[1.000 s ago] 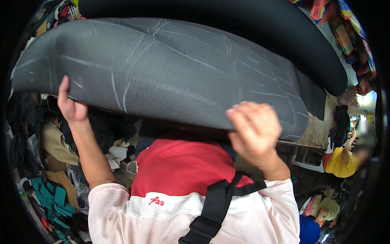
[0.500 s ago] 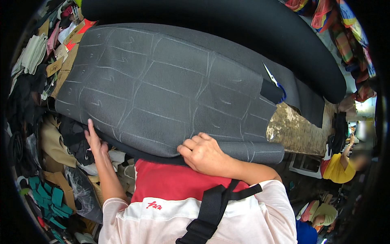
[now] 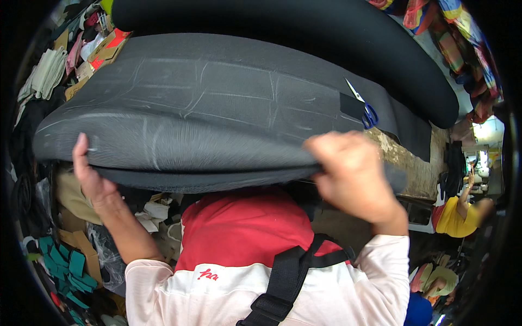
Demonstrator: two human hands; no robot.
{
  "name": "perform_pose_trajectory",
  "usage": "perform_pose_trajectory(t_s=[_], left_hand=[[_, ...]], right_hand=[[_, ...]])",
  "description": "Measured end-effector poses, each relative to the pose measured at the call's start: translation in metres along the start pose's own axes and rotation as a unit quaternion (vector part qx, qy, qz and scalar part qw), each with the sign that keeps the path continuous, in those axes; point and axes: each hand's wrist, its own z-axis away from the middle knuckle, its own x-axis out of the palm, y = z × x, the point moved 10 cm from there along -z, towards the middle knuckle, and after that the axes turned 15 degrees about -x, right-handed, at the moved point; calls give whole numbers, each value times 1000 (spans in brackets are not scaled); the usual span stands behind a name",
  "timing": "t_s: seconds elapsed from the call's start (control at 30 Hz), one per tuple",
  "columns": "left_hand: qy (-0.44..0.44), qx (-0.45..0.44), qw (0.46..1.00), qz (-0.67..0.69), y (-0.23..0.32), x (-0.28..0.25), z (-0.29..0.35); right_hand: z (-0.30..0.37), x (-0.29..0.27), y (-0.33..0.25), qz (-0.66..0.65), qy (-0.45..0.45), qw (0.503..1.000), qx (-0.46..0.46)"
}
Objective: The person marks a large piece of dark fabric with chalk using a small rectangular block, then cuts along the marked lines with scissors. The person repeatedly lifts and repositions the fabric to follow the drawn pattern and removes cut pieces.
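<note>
A large dark grey fabric sheet point(image 3: 234, 108) with chalk-drawn outlines lies across the work table, its near part raised in a bulging fold. My right hand point(image 3: 350, 176) is closed around the fabric's near edge, blurred by motion. At the left end of the fold, my left hand point(image 3: 95, 182) touches the edge, a finger stretched upward against the cloth and its thumb apart. Scissors with blue handles point(image 3: 371, 115) lie on the sheet's far right part, beside a small black piece of fabric point(image 3: 352, 106).
Behind the sheet stretches a thick black roll point(image 3: 293, 38). Bare worn tabletop point(image 3: 416, 157) shows at right. Cardboard, cloth scraps and teal pieces point(image 3: 68, 266) crowd the left side. A person in yellow point(image 3: 455, 217) is at far right.
The fabric's near edge has been lifted into a fold. My right hand has moved right and up with it, and my left hand has shifted left and up.
</note>
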Motion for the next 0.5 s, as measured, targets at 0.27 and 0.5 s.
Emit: perform_pose_trajectory(t_s=[0.27, 0.5], left_hand=[[-356, 170, 918, -36, 88, 175, 72], [-777, 14, 578, -248, -112, 222, 244]], right_hand=[[13, -213, 129, 312, 177, 927, 108], [63, -290, 214, 331, 248, 891, 189]])
